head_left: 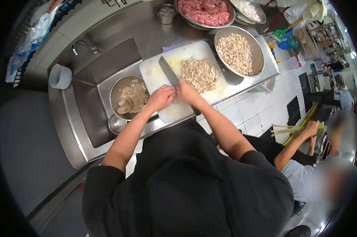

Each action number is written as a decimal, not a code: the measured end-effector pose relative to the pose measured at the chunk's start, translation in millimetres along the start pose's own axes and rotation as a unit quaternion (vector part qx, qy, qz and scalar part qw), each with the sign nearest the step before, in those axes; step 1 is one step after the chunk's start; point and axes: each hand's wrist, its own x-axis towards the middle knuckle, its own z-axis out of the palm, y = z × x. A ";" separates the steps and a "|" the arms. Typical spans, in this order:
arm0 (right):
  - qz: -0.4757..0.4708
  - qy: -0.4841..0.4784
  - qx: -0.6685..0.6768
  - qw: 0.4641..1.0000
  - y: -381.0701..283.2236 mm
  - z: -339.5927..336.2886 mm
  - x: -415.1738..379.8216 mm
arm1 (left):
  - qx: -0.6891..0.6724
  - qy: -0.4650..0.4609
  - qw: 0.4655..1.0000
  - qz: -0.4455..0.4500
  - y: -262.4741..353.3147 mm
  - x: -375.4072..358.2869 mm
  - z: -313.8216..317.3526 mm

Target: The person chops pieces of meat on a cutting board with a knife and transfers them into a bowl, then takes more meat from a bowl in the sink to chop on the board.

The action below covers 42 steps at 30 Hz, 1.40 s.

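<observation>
My right hand (187, 93) is closed around the handle of a broad kitchen knife (169, 72), whose blade points up and left over a white cutting board (154, 71). Close against it, my left hand (162, 97) has its fingers curled down on the board; what they press on is mostly hidden. Small pale bits lie just beneath the hands. A pile of chopped, brownish-white pieces, perhaps mushroom (199, 75), covers the board's right half. Left of the board, a metal bowl (114, 94) holds larger, wet-looking pieces of similar colour (132, 97).
A large metal bowl (259, 51) of chopped pale pieces stands right of the board. Behind are a bowl of raw meat (204, 12) and a small metal pot (165, 14). The sink (95, 114) lies left. Another person's hands (311, 129) hold green stalks at right.
</observation>
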 end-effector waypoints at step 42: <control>0.005 -0.053 -0.103 0.993 -60.5 -45.2 -39.2 | -0.011 0.048 0.998 0.040 -12.4 -10.5 -13.1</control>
